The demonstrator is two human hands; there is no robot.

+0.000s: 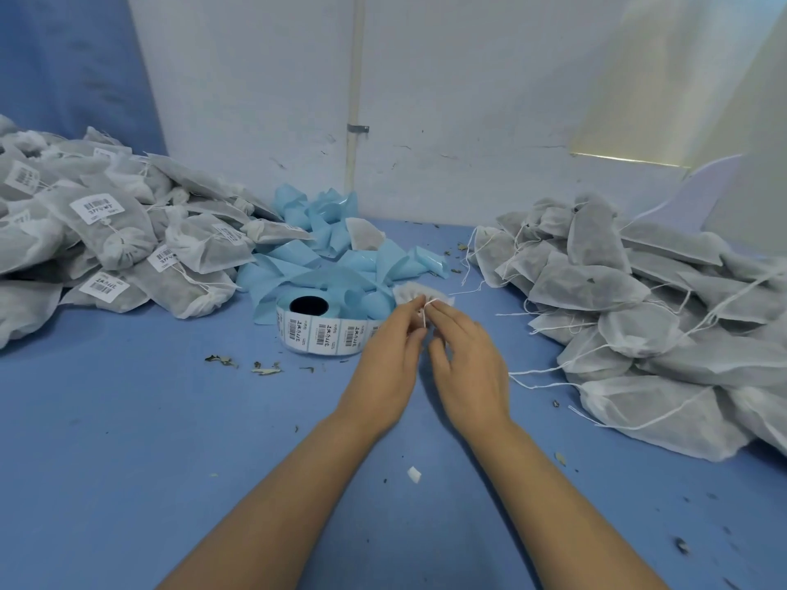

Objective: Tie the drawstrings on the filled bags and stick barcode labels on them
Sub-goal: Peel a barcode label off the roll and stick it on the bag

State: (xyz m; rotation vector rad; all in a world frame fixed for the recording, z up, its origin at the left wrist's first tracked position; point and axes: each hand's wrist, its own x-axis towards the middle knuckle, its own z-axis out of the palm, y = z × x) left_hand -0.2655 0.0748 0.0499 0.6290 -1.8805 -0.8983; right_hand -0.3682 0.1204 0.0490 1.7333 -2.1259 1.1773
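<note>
Centre: one white mesh bag (406,292), mostly hidden, gathered mouth showing. Its drawstring (425,315) is pinched by left hand (385,364) and right hand (466,359).
Right: heap of unlabelled bags (617,300), strings loose.
Upper left: heap of labelled bags (119,236), tied.
Label roll (317,330) lies flat left of centre.

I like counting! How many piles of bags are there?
2: the labelled pile at the left, the unlabelled pile at the right. Both run off the picture, so more may be hidden.

One wide-angle head view looks forward and down at the bench (127,440). It sits close above the left hand (385,368) and right hand (468,368).
</note>
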